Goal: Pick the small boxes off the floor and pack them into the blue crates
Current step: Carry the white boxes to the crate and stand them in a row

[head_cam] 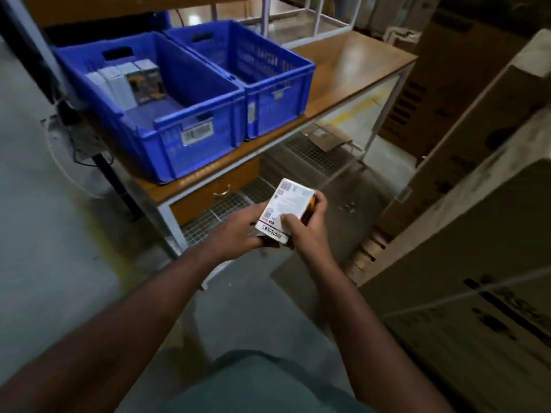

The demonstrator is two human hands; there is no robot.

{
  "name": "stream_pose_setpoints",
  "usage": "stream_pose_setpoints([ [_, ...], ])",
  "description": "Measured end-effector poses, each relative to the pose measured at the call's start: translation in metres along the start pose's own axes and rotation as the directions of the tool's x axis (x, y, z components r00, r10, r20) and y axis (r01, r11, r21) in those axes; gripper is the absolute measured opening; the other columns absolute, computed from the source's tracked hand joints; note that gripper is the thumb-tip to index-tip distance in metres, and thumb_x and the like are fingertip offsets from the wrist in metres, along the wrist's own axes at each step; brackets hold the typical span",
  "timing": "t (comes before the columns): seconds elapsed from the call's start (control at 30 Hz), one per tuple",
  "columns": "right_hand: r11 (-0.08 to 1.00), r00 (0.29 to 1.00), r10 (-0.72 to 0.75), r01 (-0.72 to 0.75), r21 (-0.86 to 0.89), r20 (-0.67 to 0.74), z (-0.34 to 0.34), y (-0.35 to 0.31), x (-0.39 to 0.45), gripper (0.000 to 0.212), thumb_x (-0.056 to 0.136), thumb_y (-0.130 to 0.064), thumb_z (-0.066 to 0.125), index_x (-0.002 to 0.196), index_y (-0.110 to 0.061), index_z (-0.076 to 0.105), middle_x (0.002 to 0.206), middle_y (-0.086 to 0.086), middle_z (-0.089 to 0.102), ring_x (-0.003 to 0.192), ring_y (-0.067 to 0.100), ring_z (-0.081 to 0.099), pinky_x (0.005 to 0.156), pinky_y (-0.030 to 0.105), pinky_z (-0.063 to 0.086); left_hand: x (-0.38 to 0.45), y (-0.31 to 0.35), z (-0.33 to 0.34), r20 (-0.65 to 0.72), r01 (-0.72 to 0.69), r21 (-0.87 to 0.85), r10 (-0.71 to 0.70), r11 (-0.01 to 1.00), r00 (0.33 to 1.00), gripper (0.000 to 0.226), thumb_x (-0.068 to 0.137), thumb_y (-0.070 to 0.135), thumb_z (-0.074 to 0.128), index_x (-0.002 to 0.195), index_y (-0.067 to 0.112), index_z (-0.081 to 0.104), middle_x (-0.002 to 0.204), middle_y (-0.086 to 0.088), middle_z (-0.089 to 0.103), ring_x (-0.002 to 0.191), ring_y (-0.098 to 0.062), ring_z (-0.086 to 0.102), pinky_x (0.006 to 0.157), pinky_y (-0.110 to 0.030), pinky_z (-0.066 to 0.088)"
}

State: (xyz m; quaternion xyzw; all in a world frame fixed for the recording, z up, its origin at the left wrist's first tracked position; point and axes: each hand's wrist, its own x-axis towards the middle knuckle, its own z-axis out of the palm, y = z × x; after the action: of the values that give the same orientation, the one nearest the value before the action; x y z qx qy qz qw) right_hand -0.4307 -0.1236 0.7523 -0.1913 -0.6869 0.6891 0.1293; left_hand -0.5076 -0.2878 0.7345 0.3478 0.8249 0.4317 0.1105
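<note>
A small white box (287, 204) with printed labels is held in front of me, below the table edge. My left hand (238, 231) grips its left side and underside; my right hand (307, 226) grips its right side, thumb on the top face. Two blue crates stand side by side on the wooden table (351, 73). The near left crate (190, 135) holds several small boxes (128, 81) standing upright in a row at its far end. The right crate (277, 99) looks empty inside.
Large brown cardboard cartons (465, 263) stack up along the right. A drawer (220, 189) and wire mesh shelf (217, 216) sit under the table. A white metal frame (316, 22) stands behind the table. Grey concrete floor lies at left.
</note>
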Motion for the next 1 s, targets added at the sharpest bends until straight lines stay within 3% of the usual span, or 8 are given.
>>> stream_pose_setpoints([
  [0.2,0.992,0.992,-0.118,0.116,0.05,0.047,0.043,-0.044,0.082,0.054,0.081,-0.031,0.068,0.129,-0.033,0.043,0.116,0.0,0.069,0.1,0.011,0.071,0.078,0.034,0.059,0.05,-0.032,-0.069,-0.219,0.043,-0.007,-0.044,0.999,0.975,0.111,0.067,0.06,0.087,0.158,0.034,0.028,0.158,0.01,0.041,0.141,-0.007,0.045,0.112,-0.043,0.047],
  [0.4,0.904,0.909,-0.407,0.388,0.178,0.084,0.082,-0.105,0.195,0.049,0.092,-0.004,0.07,0.125,-0.026,0.041,0.12,0.009,0.066,0.098,0.006,0.071,0.077,0.02,0.055,0.142,-0.029,-0.133,-0.441,0.027,0.186,0.059,0.982,0.895,0.105,0.077,0.048,0.081,0.161,0.027,0.022,0.165,0.01,0.029,0.15,-0.007,0.03,0.118,-0.042,0.037],
  [0.5,0.878,0.862,-0.471,0.44,0.186,0.184,0.102,-0.135,0.253,0.044,0.096,-0.014,0.069,0.128,-0.026,0.042,0.117,0.002,0.066,0.095,0.004,0.07,0.072,0.02,0.055,0.187,-0.037,-0.169,-0.517,0.12,0.281,0.044,0.952,0.855,0.109,0.079,0.04,0.085,0.163,0.021,0.017,0.167,0.006,0.022,0.153,-0.01,0.022,0.121,-0.039,0.033],
  [0.6,0.878,0.814,-0.476,0.462,0.124,0.332,0.119,-0.155,0.304,0.037,0.096,-0.036,0.063,0.129,-0.032,0.046,0.114,-0.01,0.062,0.099,0.003,0.067,0.073,0.023,0.056,0.217,-0.045,-0.204,-0.555,0.253,0.327,-0.032,0.911,0.831,0.112,0.079,0.045,0.083,0.163,0.018,0.014,0.169,0.001,0.019,0.154,-0.014,0.019,0.123,-0.035,0.026],
  [0.77,0.867,0.782,-0.454,0.498,0.011,0.426,0.17,-0.159,0.374,0.044,0.09,-0.037,0.072,0.125,-0.033,0.046,0.113,-0.011,0.063,0.099,0.002,0.065,0.081,0.035,0.059,0.24,-0.081,-0.248,-0.621,0.376,0.359,-0.082,0.854,0.779,0.1,0.079,0.054,0.07,0.16,0.016,0.026,0.162,-0.005,0.034,0.148,-0.024,0.034,0.119,-0.045,0.034],
  [0.87,0.845,0.77,-0.438,0.529,-0.081,0.464,0.207,-0.156,0.408,0.051,0.086,-0.041,0.077,0.123,-0.033,0.043,0.11,-0.01,0.065,0.091,-0.004,0.063,0.073,0.021,0.051,0.245,-0.115,-0.262,-0.666,0.488,0.322,-0.171,0.811,0.726,0.094,0.083,0.042,0.081,0.158,0.021,0.029,0.16,-0.004,0.037,0.146,-0.024,0.037,0.117,-0.04,0.036],
  [0.93,0.819,0.756,-0.437,0.558,-0.132,0.487,0.232,-0.155,0.43,0.058,0.084,-0.042,0.077,0.127,-0.032,0.039,0.12,-0.004,0.063,0.094,0.007,0.064,0.071,0.018,0.047,0.244,-0.144,-0.277,-0.661,0.566,0.339,-0.238,0.752,0.712,0.091,0.083,0.046,0.079,0.157,0.022,0.031,0.162,-0.003,0.034,0.148,-0.024,0.034,0.119,-0.043,0.035],
  [1.0,0.786,0.743,-0.437,0.589,-0.185,0.507,0.259,-0.157,0.45,0.069,0.081,-0.039,0.074,0.136,-0.03,0.033,0.134,0.002,0.054,0.106,0.025,0.064,0.076,0.029,0.049,0.246,-0.171,-0.298,-0.647,0.617,0.365,-0.286,0.697,0.706,0.089,0.08,0.05,0.074,0.155,0.019,0.035,0.161,-0.004,0.036,0.148,-0.025,0.035,0.116,-0.049,0.038],
])
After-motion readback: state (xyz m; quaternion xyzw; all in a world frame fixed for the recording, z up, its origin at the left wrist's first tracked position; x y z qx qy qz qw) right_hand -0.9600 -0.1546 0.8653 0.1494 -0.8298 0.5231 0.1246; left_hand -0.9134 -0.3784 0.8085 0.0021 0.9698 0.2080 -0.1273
